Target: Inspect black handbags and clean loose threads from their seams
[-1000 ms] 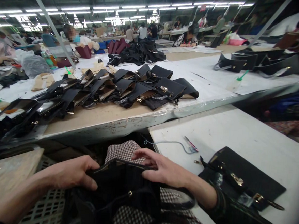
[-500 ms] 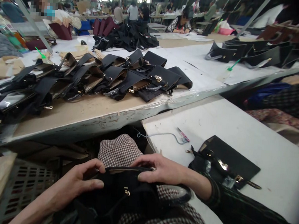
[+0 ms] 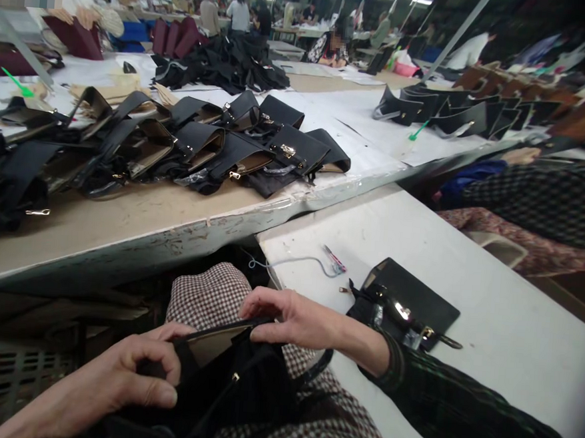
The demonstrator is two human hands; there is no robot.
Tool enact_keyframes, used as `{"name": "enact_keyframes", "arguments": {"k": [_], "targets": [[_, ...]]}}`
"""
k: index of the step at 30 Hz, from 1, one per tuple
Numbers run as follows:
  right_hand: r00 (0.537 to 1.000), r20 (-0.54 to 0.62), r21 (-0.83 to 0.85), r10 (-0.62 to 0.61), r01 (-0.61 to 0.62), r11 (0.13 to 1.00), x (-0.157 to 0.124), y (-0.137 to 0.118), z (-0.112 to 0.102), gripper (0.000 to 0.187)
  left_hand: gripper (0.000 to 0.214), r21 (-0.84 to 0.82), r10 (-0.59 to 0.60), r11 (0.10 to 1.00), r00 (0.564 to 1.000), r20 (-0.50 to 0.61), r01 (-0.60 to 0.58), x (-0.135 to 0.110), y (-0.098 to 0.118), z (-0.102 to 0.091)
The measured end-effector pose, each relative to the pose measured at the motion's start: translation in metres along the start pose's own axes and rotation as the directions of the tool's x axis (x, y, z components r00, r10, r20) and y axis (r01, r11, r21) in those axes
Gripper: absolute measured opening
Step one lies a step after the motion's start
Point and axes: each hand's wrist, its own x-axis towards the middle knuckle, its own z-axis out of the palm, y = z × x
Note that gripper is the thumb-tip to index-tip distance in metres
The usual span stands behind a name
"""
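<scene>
A black handbag (image 3: 255, 383) rests on my lap over checked cloth (image 3: 207, 293), its tan inside showing at the mouth. My left hand (image 3: 146, 369) grips the near left part of the rim, thumb and fingers bent around it. At the far right end of the rim, my right hand (image 3: 280, 318) pinches the edge between thumb and fingers. A small gold zip pull (image 3: 235, 377) hangs on the dark lining. To the right, another black handbag (image 3: 411, 301) with a gold clasp lies on the white table (image 3: 505, 327).
Several black bags (image 3: 192, 138) lie in rows on the long workbench (image 3: 136, 225) ahead. A pink-handled tool (image 3: 334, 258) with a grey cord is on the white table. A plastic crate (image 3: 5, 379) stands low at left. Co-workers sit farther back, and a checked sleeve (image 3: 525, 188) is at right.
The view has turned to the right. The bag's mouth is now tilted and shows more of its tan inside, and my left hand sits lower than my right.
</scene>
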Motion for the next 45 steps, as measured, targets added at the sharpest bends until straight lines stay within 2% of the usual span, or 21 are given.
{"name": "enact_keyframes", "arguments": {"k": [3,5,12,16,23,31,35,38,42,45], "targets": [[0.996,0.044,-0.167,-0.078,0.084,0.982,0.002,-0.004,-0.004,0.021,0.013,-0.028,0.033,0.999,0.999,0.010,-0.033,0.003,0.001,0.001],[0.990,0.063,-0.257,-0.130,0.142,0.956,0.004,-0.007,-0.006,0.023,0.014,-0.038,0.049,0.998,0.999,0.013,-0.048,0.003,0.002,0.001],[0.973,0.122,-0.403,-0.197,0.230,0.886,0.008,-0.013,-0.003,0.023,0.017,-0.014,-0.031,0.999,0.996,-0.089,0.030,-0.010,0.014,0.003],[0.964,0.129,-0.481,-0.231,0.265,0.836,0.009,-0.017,0.000,0.022,0.018,-0.010,-0.026,1.000,0.994,-0.106,0.025,-0.011,0.009,0.003],[0.964,0.174,-0.564,-0.203,0.267,0.782,0.012,-0.022,0.002,0.021,0.017,0.009,0.059,0.998,0.998,-0.031,-0.059,-0.005,-0.012,0.000],[0.971,0.143,-0.637,-0.192,0.239,0.733,0.012,-0.020,0.008,0.021,0.019,0.003,-0.004,1.000,0.998,-0.070,0.005,-0.013,-0.006,0.002],[0.985,0.101,-0.671,-0.141,0.172,0.721,0.013,-0.024,0.011,0.019,0.022,-0.011,0.002,1.000,0.991,-0.137,-0.004,-0.014,0.001,0.004],[0.990,0.073,-0.681,-0.124,0.140,0.719,0.016,-0.025,0.012,0.019,0.026,-0.126,-0.004,0.992,0.983,-0.184,-0.020,-0.012,0.002,0.010],[0.991,0.030,-0.694,-0.131,0.115,0.710,0.018,-0.022,0.016,0.021,0.028,-0.317,-0.080,0.949,0.968,-0.237,0.001,-0.004,-0.002,0.020],[0.990,-0.008,-0.733,-0.138,0.088,0.675,0.018,-0.018,0.020,0.021,0.031,-0.310,-0.113,0.951,0.945,-0.307,0.013,0.003,-0.007,0.023]]}}
